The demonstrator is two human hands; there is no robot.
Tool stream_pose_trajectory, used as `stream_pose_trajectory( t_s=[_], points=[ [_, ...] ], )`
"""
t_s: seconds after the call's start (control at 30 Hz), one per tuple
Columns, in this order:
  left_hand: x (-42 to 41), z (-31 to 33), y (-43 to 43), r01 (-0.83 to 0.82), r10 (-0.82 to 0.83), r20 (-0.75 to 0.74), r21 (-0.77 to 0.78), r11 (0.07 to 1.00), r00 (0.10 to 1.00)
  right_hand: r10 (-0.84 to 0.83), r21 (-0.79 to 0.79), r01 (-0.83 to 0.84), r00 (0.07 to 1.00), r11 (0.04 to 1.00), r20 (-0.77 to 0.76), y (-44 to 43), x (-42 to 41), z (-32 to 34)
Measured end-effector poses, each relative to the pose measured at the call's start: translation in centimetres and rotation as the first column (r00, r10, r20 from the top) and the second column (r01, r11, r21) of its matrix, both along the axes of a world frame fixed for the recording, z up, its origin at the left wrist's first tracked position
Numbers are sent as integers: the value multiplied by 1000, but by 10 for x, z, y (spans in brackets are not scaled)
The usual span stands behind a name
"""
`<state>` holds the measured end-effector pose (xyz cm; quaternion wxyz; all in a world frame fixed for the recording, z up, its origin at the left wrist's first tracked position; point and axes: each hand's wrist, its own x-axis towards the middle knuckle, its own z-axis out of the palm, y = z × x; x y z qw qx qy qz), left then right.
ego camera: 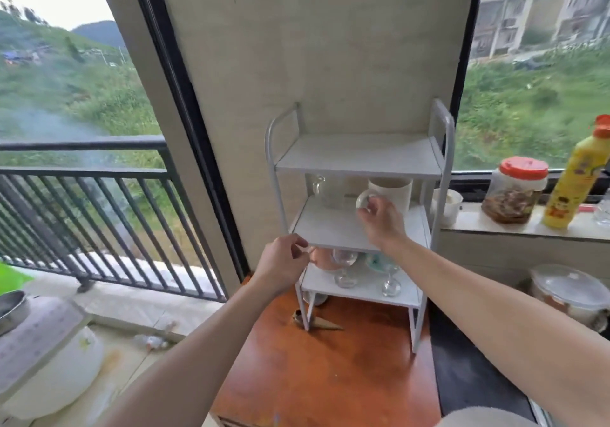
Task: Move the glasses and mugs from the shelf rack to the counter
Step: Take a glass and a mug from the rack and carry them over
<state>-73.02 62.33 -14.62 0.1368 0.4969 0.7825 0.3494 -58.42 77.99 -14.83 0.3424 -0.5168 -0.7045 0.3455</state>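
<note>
A white three-tier shelf rack [359, 159] stands on a wooden counter [330, 377]; its top shelf is bare. On the middle shelf are a clear glass mug [325, 190] at the left and a white mug [396, 192] at the right. My right hand [383, 218] has its fingers closed around the white mug's handle. The bottom shelf holds a pinkish mug [325, 260] and two stemmed glasses [345, 261] [391, 281]. At the rack's left edge, my left hand [284, 261] pinches the pinkish mug's handle.
On the window sill to the right are a white cup [445, 205], a red-lidded jar [515, 192] and a yellow bottle [577, 176]. A glass-lidded pot [571, 291] sits lower right. A white cooker [43, 360] stands at the left by the balcony railing [99, 172].
</note>
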Motion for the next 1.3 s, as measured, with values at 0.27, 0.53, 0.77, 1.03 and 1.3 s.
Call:
stream_pose_trajectory(
  t_s=[0.27,0.53,0.77,1.03,1.3],
  points=[
    [-29,4,66,104,-108,56,77,992,993,-163,-182,113,942,977,-294,12,-22,1],
    [-22,12,131,-32,-26,315,175,984,949,-254,-249,157,868,956,-427,-6,9,3],
    [-15,24,156,-105,-58,583,242,965,810,-250,-318,97,836,943,-488,-13,29,6],
    [1,18,117,-143,-67,710,232,962,701,-138,-312,-28,857,950,-497,-30,49,-2],
    [2,18,47,-59,-170,796,249,967,581,-78,-289,-96,842,952,-534,-57,68,-2]
  ],
)
